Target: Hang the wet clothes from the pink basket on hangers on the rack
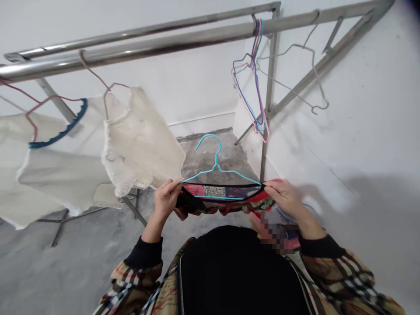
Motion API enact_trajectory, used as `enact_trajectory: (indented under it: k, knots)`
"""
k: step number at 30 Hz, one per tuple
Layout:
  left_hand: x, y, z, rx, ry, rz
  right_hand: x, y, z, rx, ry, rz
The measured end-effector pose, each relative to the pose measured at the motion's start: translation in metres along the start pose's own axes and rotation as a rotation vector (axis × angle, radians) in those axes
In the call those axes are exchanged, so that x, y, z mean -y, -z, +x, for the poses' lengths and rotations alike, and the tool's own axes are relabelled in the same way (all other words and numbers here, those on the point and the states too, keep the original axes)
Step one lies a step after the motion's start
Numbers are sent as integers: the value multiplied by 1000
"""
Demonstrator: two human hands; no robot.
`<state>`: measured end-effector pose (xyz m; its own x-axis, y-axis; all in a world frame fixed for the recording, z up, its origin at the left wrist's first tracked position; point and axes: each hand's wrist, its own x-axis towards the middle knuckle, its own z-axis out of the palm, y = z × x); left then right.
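A patchwork-patterned garment [214, 191] with black edging is stretched between my two hands in front of my chest. My left hand [166, 197] pinches its left end, close to the end of a light-blue wire hanger [216, 162]. At the opposite end, my right hand [282, 195] grips the red-and-black edge beside the hanger's right shoulder. The hanger stands hook-up, its shoulders spread along the garment's opening and its lower bar showing across the cloth. The lower part of the garment hangs folded and is mostly hidden.
A metal clothes rack [183, 41] runs across above. Cream tops [141, 135] hang at its left. Several coloured hangers [254, 87] bunch near the upright, and a grey hanger [303, 48] hangs right. Blurred cloth items lie low at right, by the white wall [361, 131].
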<state>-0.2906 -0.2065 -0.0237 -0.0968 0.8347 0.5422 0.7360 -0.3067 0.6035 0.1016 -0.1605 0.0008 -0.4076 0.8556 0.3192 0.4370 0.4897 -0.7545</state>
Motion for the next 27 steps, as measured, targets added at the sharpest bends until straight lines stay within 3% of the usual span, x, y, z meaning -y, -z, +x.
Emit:
enact_trajectory:
  k: [5,7,11,15,21,24,27]
  knots:
    - [-5,-11,0,-279,106,-21,17,7,13,-208,23,-72]
    - [-8,-16,-7,-336,149,-62,27,7,26,-322,60,-142]
    - [-17,-27,-30,-245,148,-135,54,-2,63,-505,170,-228]
    - [-27,-37,-50,-140,167,-167,81,-21,111,-577,217,-243]
    - [-38,-41,-62,-53,216,-187,115,-57,178,-418,74,-343]
    - [-37,-41,-68,-18,253,-198,130,-76,194,-232,-15,-437]
    - [-35,-41,-73,4,292,-219,142,-95,200,-74,24,-470]
